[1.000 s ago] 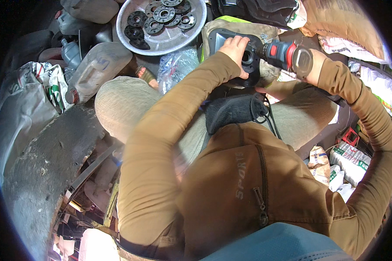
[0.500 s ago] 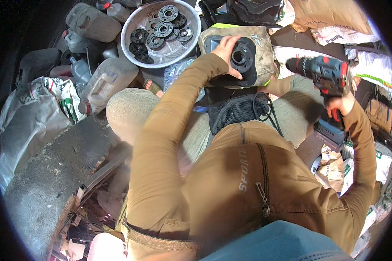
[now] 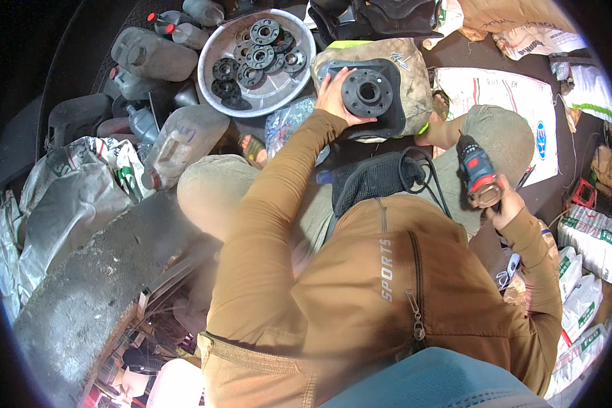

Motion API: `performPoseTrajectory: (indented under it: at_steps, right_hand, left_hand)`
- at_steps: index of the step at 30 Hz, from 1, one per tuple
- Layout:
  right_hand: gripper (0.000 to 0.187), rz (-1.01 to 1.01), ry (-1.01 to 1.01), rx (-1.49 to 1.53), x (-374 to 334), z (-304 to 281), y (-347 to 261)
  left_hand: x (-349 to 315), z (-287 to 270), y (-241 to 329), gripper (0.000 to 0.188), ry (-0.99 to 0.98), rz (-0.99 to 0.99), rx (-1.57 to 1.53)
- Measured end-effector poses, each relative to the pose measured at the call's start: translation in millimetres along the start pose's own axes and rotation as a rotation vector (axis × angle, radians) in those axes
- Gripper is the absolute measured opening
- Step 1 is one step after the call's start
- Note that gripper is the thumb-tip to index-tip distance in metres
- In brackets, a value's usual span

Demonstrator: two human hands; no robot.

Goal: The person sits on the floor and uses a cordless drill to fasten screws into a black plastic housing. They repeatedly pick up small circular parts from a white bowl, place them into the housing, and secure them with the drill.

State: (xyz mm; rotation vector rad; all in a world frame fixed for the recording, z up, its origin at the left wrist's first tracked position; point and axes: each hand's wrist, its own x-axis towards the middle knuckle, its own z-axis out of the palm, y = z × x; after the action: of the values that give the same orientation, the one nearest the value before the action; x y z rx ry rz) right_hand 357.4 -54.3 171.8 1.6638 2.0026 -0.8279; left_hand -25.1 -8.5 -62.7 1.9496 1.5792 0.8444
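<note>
My left hand (image 3: 334, 100) curls round the left side of a black round flange (image 3: 381, 102), which has a central hole and small holes round its face. Beneath the flange lies a black square-cornered plate (image 3: 396, 124), on top of a stained, cloth-covered block (image 3: 417, 92). Several small screws (image 3: 399, 61) rest on the block's far side. Over my right knee, my right hand (image 3: 508, 206) grips a cordless drill (image 3: 479, 170) in blue, black and red, its chuck pointing away from me. The drill's handle is mostly hidden.
A pale plastic basket (image 3: 206, 75) with several similar black flanges stands far left of the block. Dirty plastic jugs (image 3: 183, 143) crowd the left. A white sack (image 3: 517, 102) lies beyond my right knee, with more bags (image 3: 581, 299) at right. A black mesh pouch (image 3: 367, 180) sits at my lap.
The drill has come lower and closer to me, swinging from pointing left to pointing away. My left hand has moved down the flange's left side, and more of the flange's face shows.
</note>
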Motion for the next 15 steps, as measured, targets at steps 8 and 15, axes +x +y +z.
performPoseTrajectory:
  at_steps: [8,15]
  right_hand:
    - [0.056,-0.568,0.232,0.028,92,-67,-89]
    - [0.118,-0.569,0.303,0.137,227,61,-164]
  left_hand:
    - [0,6,2,0.107,0.036,-0.012,0.070]
    - [1,9,0,0.099,0.048,-0.056,0.041]
